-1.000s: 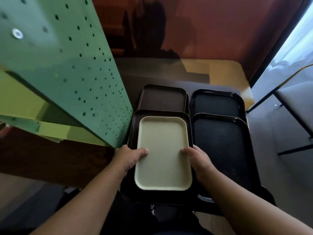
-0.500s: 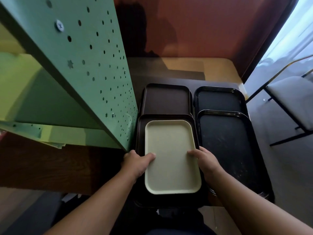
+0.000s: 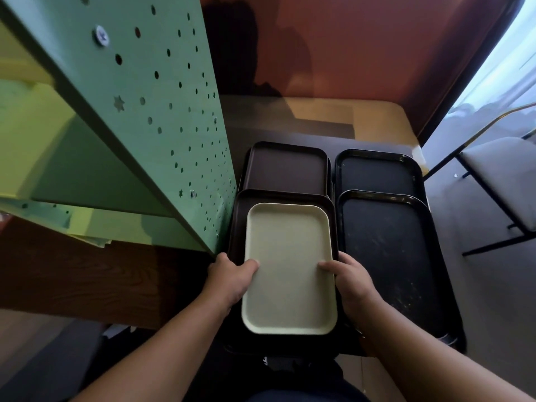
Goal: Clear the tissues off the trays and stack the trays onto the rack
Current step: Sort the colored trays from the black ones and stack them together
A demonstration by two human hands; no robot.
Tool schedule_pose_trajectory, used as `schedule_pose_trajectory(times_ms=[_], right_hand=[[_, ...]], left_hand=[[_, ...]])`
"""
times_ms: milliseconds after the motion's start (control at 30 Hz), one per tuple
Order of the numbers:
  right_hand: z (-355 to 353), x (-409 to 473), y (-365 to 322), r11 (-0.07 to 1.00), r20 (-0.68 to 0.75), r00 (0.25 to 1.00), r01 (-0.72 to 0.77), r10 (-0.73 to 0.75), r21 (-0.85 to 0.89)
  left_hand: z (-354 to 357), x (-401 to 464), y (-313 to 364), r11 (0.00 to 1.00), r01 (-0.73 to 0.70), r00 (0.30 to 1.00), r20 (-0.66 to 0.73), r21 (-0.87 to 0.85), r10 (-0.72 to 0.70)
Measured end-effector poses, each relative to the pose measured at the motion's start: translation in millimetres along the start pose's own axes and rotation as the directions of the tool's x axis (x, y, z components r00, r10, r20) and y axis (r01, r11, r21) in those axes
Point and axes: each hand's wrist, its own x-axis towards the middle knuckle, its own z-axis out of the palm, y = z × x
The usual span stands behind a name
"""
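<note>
A cream tray [image 3: 288, 265] lies on top of a larger dark brown tray [image 3: 240, 216]. My left hand [image 3: 230, 278] grips the cream tray's left edge, thumb on its surface. My right hand [image 3: 349, 281] grips its right edge the same way. Behind them sits another brown tray [image 3: 287, 166]. To the right lie two black trays, a near one [image 3: 388, 256] and a far one [image 3: 377, 172]. No tissues show on any tray. The green perforated rack [image 3: 162, 111] rises at the left, its side panel right beside the brown trays.
The trays rest on a dark tabletop [image 3: 319, 132] with a tan band along its far edge against a reddish wall [image 3: 377, 39]. A chair with a pale seat [image 3: 504, 181] stands at the right. A wooden surface [image 3: 87, 274] lies under the rack.
The view has shifted closer and slightly left, so the rack panel fills more of the frame. Both hands keep the same hold on the cream tray, which stays on the brown tray.
</note>
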Motion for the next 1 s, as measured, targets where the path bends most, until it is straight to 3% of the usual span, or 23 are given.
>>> schedule_pose_trajectory(times_ms=[200,400,633,833,1000], right_hand=[[-19,9,-21,0.996,0.043,0.997,0.061,-0.064,0.065],[-36,19,-52,0.981,0.061,0.988,0.129,-0.139,0.146],[-46,31,-81,0.996,0.1,0.991,0.082,-0.085,0.032],[-28,63,-86,0.999,0.038,0.999,0.039,-0.039,0.0],[-7,99,-92,0.995,0.051,0.995,0.092,-0.091,-0.025]], left_hand=[[5,-9,20,0.997,-0.08,0.995,-0.052,0.004,0.081],[13,-7,47,0.998,-0.055,0.996,-0.077,-0.029,0.053],[25,9,81,0.997,-0.005,1.0,-0.024,-0.079,0.003],[26,41,119,0.997,-0.04,0.991,-0.128,0.061,0.048],[20,66,139,0.995,-0.077,0.98,-0.177,0.067,0.088]])
